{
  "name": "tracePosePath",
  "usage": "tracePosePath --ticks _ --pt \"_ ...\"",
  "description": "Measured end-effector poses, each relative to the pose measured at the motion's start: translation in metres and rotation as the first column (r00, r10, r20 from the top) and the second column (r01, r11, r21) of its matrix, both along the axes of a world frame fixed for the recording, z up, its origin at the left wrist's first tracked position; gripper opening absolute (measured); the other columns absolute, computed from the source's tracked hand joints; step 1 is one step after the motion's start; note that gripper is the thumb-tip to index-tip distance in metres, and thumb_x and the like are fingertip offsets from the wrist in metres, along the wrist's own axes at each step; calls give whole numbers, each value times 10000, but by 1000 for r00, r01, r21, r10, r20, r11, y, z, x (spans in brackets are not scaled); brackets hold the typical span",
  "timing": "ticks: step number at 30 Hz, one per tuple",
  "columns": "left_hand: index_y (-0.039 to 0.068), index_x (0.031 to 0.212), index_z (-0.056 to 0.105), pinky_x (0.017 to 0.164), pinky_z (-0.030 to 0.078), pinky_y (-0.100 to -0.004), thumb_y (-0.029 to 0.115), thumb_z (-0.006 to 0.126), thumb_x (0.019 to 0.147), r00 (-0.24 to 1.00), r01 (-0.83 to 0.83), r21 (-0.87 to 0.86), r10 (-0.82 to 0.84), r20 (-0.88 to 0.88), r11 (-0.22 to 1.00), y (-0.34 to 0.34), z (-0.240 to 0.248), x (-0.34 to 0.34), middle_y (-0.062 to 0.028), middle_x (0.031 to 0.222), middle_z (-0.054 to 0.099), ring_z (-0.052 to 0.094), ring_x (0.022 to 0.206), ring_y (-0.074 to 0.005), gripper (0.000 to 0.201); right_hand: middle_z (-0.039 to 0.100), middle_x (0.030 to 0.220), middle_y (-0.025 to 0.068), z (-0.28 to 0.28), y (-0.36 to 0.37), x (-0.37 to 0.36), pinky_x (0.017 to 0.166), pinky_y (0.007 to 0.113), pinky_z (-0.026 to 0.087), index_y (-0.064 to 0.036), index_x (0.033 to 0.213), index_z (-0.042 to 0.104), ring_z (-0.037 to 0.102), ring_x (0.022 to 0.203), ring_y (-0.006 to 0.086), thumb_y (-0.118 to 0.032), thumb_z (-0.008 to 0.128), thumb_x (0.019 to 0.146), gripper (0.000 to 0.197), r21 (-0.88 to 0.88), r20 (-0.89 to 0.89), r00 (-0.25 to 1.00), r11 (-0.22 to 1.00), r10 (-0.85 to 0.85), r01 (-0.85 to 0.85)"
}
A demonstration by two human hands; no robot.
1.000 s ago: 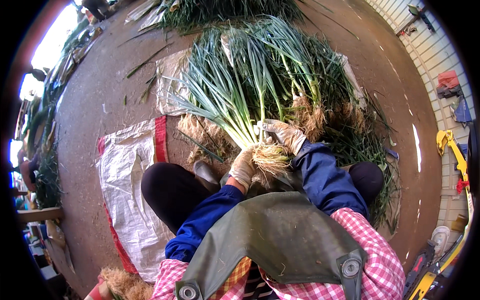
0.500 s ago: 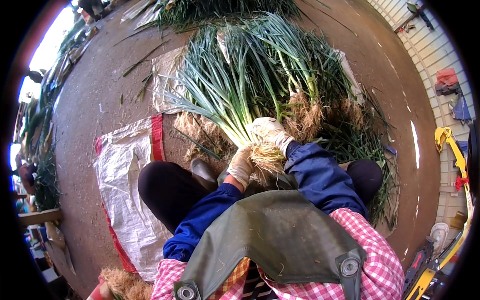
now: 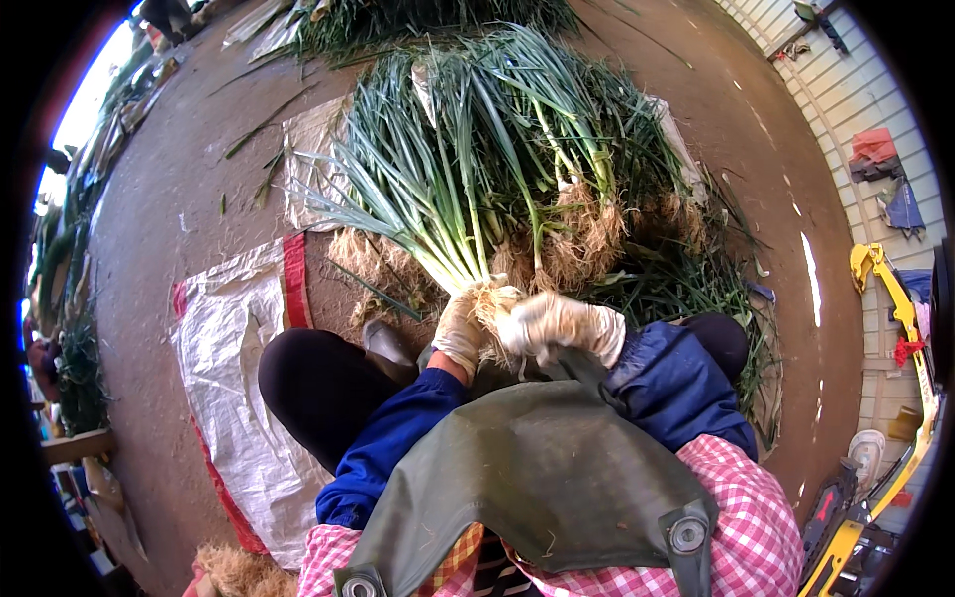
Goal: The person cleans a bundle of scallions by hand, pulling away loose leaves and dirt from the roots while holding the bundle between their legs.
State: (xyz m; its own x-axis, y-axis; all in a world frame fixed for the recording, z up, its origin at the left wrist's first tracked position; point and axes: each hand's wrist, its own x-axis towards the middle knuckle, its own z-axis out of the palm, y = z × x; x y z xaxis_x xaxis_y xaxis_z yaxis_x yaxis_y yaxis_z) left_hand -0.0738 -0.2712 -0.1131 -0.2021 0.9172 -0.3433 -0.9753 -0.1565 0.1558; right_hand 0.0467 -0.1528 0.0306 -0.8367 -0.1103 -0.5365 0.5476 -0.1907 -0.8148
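one left grip [image 3: 459, 333] holds leafy stalks [image 3: 453, 261], right grip [image 3: 567, 327] at their roots [image 3: 491, 298].

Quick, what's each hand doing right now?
Left hand: closed, holding green onions near their roots.
Right hand: fingers curled at those roots, blurred; can't tell if it grips them.

On the floor [image 3: 189, 209], a heap of leeks [image 3: 497, 119] is lying before the person [image 3: 557, 458], another pile [image 3: 428, 22] lying beyond it. A sack [image 3: 239, 368] is lying beside the left knee [image 3: 308, 388]; a wall [image 3: 826, 119] is standing along the floor's right edge.
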Motion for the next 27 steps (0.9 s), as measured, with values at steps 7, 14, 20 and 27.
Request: tracePosePath --ticks 7,14,20,27 --pt "-28 1116 586 800 527 -433 191 538 911 991 -45 -151 25 -134 988 6 19 5 -171 977 662 643 867 -296 304 689 892 81 -108 86 14 750 380 510 -152 945 693 651 840 238 -442 554 837 340 822 528 831 141 178 -552" --pt "-36 1035 637 719 548 -374 155 560 898 993 29 -196 -51 -110 980 5 3 3 -128 918 677 656 794 -236 248 584 515 16 -160 107 -49 557 303 450 -93 643 659 593 538 137 -533 534 883 517 802 305 858 598 -413 3" --pt "-13 1006 642 738 540 -377 145 543 890 992 -82 -312 47 -118 946 -9 -19 -3 -108 887 677 650 775 -225 220 581 593 23 -157 64 -62 413 255 372 -65 765 590 481 448 109 -308 595 911 284 326 13 813 771 -583 547" --pt "-10 1005 626 780 535 -384 146 527 895 999 -35 -146 29 -44 989 8 3 8 -114 916 671 647 812 -240 215 569 651 144 -149 37 -54 602 359 437 -53 738 597 541 595 268 -385 610 874 358 783 -249 930 509 -269 357"
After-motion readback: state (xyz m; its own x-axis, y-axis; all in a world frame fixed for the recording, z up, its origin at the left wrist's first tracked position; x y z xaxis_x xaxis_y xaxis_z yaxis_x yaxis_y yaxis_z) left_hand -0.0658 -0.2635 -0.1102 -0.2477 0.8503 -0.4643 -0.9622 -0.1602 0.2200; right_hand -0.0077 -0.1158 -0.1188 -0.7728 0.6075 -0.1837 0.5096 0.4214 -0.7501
